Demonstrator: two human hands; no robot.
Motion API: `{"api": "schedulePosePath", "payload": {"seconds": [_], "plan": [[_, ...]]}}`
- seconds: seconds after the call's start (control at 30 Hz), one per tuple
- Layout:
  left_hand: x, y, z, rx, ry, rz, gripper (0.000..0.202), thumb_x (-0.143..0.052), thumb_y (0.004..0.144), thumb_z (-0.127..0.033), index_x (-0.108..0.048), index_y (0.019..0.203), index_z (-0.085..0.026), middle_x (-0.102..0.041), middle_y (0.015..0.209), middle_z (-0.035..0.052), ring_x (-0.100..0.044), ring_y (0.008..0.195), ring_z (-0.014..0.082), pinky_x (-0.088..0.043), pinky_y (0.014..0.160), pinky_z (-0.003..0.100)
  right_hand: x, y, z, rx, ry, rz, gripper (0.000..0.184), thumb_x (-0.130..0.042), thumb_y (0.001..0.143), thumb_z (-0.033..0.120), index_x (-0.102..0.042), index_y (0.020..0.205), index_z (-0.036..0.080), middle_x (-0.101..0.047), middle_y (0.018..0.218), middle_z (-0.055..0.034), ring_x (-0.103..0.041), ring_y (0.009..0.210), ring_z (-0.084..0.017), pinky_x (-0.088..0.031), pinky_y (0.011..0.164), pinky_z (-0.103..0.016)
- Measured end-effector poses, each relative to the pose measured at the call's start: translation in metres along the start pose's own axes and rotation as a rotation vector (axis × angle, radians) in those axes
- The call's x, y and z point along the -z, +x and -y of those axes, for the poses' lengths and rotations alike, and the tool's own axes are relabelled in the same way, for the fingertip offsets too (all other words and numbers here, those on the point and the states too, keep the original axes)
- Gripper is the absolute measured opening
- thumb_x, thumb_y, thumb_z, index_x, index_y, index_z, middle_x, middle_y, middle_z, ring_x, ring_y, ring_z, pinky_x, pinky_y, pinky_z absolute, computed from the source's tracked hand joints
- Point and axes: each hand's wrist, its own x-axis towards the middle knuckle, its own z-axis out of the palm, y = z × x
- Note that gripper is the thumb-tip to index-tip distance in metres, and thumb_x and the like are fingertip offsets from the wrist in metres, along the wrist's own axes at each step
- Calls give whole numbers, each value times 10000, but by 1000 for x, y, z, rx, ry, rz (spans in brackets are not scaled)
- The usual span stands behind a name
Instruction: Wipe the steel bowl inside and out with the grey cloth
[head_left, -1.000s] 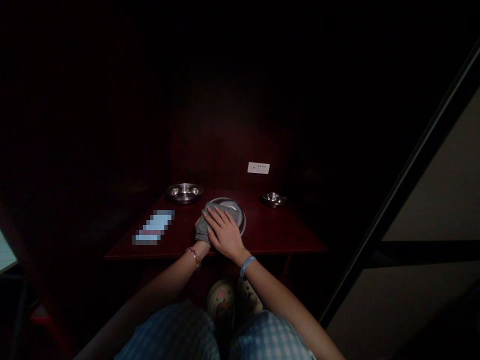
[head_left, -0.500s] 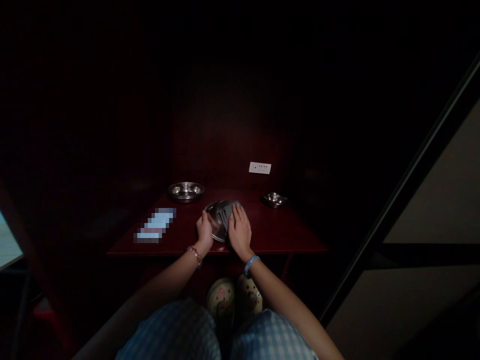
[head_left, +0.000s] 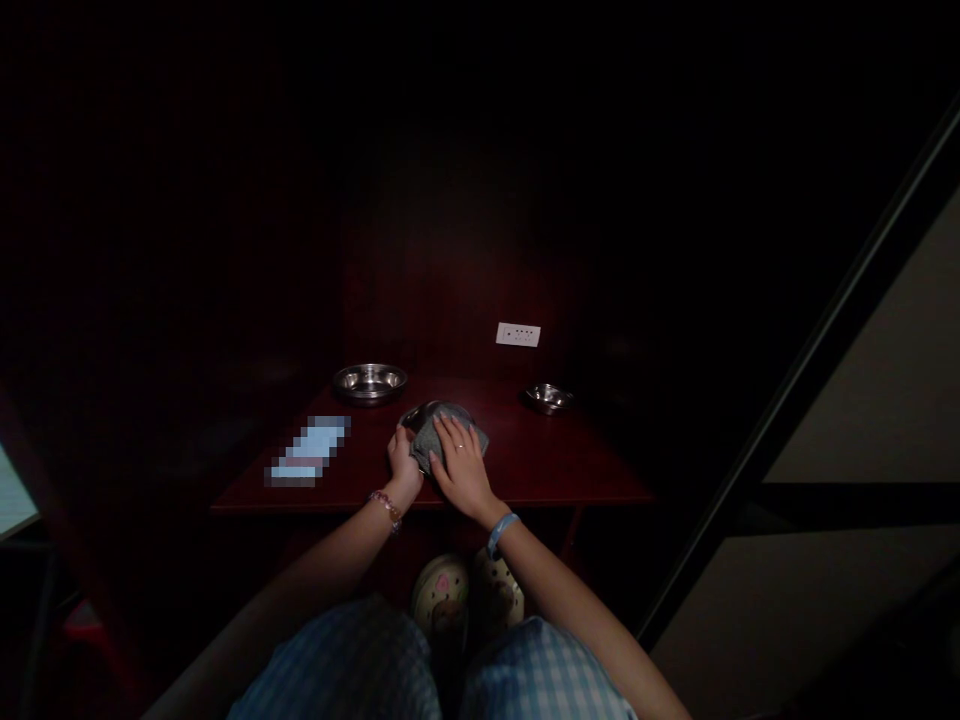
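A steel plate (head_left: 415, 414) is tipped up near the front of the dark red table (head_left: 555, 465). My left hand (head_left: 403, 462) grips its near left edge. My right hand (head_left: 460, 464) presses a grey cloth (head_left: 433, 438) flat against the plate, fingers stretched out over the cloth. Most of the plate is hidden by the cloth and my hands.
A larger steel bowl (head_left: 370, 382) sits at the back left and a small steel bowl (head_left: 549, 397) at the back right. A blurred light blue item (head_left: 309, 451) lies on the left. A white socket panel (head_left: 517, 334) is on the back wall. The room is very dark.
My right hand has slid the cloth from the plate's right side back over its middle and left. The left hand stays on the plate's edge; the plate looks more covered.
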Motion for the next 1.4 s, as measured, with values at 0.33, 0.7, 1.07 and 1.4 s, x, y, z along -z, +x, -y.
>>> {"api": "schedulePosePath", "payload": {"seconds": [0.33, 0.7, 1.07, 1.4], "plan": [[-1, 8, 2, 159, -52, -47, 229, -530, 814, -407, -611, 788, -195, -638, 742, 18, -617, 724, 152, -474, 737, 282, 3, -3, -5, 135, -102, 105, 690, -433, 915, 340, -134, 1508, 152, -192, 1577, -124, -149, 1452, -290, -180, 1161, -521], [-13, -11, -21, 278, -177, 97, 484, -383, 869, -559, -671, 962, -181, -717, 986, 76, -663, 964, 206, -486, 900, 325, -1, -5, -4, 141, -123, 84, 729, -452, 904, 336, -102, 1508, 125, -189, 1577, -127, -111, 1464, -279, -183, 1166, -506], [-11, -15, -23, 247, -93, 287, 649, -422, 779, -678, -678, 982, -117, -712, 1009, 153, -657, 967, 260, -476, 883, 376, 2, 3, -2, -30, -195, -2, 743, -525, 837, 154, -198, 1498, 248, -172, 1584, -109, -175, 1448, -312, -216, 1140, -529], [-16, -19, -23, 222, -66, 370, 584, -404, 838, -603, -671, 1062, -134, -695, 1083, 135, -633, 995, 223, -429, 928, 345, 12, 7, -4, -181, -111, -73, 826, -417, 759, -39, -273, 1457, 378, -170, 1590, -11, -148, 1460, -290, -286, 1119, -511]]}}
